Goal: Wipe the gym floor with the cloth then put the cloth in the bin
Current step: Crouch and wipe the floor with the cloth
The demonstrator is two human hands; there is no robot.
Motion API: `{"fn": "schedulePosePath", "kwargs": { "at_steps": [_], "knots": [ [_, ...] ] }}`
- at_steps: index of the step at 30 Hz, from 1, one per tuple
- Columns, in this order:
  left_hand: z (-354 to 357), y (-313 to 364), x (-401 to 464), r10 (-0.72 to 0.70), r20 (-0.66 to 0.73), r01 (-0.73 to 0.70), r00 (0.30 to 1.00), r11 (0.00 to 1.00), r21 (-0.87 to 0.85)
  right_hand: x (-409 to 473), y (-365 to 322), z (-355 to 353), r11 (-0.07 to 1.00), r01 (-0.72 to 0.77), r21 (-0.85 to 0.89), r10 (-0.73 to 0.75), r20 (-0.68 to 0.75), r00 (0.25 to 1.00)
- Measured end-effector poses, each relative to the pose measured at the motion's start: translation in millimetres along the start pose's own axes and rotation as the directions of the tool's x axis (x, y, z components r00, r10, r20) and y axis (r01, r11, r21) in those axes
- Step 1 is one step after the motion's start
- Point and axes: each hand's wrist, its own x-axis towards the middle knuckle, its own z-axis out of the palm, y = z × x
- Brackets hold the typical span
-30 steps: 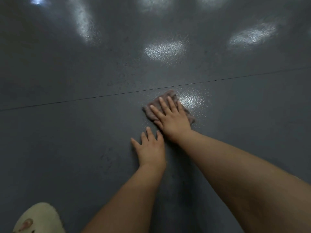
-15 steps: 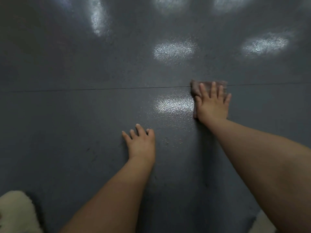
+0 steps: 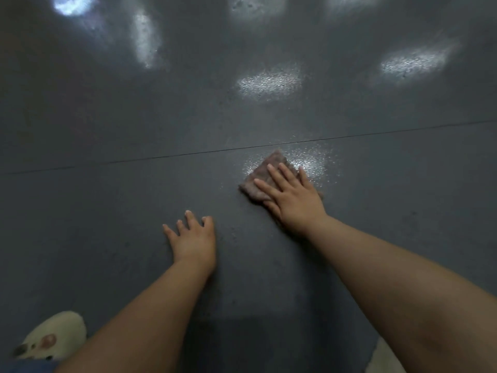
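The right hand lies flat on a small, crumpled brownish-grey cloth, fingers straight and slightly spread, pressing the fabric against the dark grey, speckled gym floor; the cloth shows beyond the fingertips and to the left of the hand, while its near part is hidden under the palm. The cloth sits just below a thin dark seam line that runs across the floor from left to right, rising a little toward the right; a bright, wet-looking patch of reflected light lies just beside the cloth's far edge, touching it on the right. The left hand rests palm-down on bare floor, fingers spread and mostly straight, holding nothing; it is nearer the person and to the left of the cloth, apart from it. Both forearms reach in from the bottom edge. Further pale light reflections dot the floor beyond the seam. At the lower left corner a cream fluffy slipper with a pinkish spot shows beside a strip of blue fabric; another pale shape at the bottom right is too cut off to identify.
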Motion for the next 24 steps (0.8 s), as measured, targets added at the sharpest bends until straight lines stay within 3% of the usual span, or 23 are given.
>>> {"fn": "schedulePosePath", "kwargs": {
  "at_steps": [6,10,12,14,16,20,22,24],
  "knots": [
    [-15,35,-2,-0.076,-0.043,0.072,0.996,0.994,-0.085,-1,66,-5,0.918,-0.388,0.079,0.391,-0.018,0.92],
    [-19,77,-15,0.129,-0.167,-0.16,0.977,0.969,-0.187,-18,87,0,0.744,-0.641,0.188,0.653,-0.003,0.757],
    [-20,101,-24,0.247,-0.164,-0.273,0.955,0.948,-0.162,-24,85,2,0.69,-0.687,0.229,0.701,0.023,0.712],
    [-17,122,-29,0.291,-0.118,-0.304,0.949,0.947,-0.109,-27,76,1,0.692,-0.681,0.24,0.695,0.034,0.718],
    [-16,133,-30,0.282,-0.1,-0.286,0.954,0.957,-0.038,-31,63,3,0.762,-0.618,0.195,0.627,0.018,0.779],
    [-17,141,-28,0.263,-0.108,-0.261,0.959,0.965,0.037,-43,46,10,0.959,-0.263,0.108,0.264,0.002,0.965],
    [-19,142,-26,0.254,-0.114,-0.25,0.96,0.967,0.051,-46,55,10,0.99,-0.126,0.067,0.126,0.003,0.992],
    [-21,143,-27,0.258,-0.089,-0.254,0.962,0.966,0.059,-46,73,6,0.995,-0.101,0.017,0.101,0.013,0.995]
  ]
}}
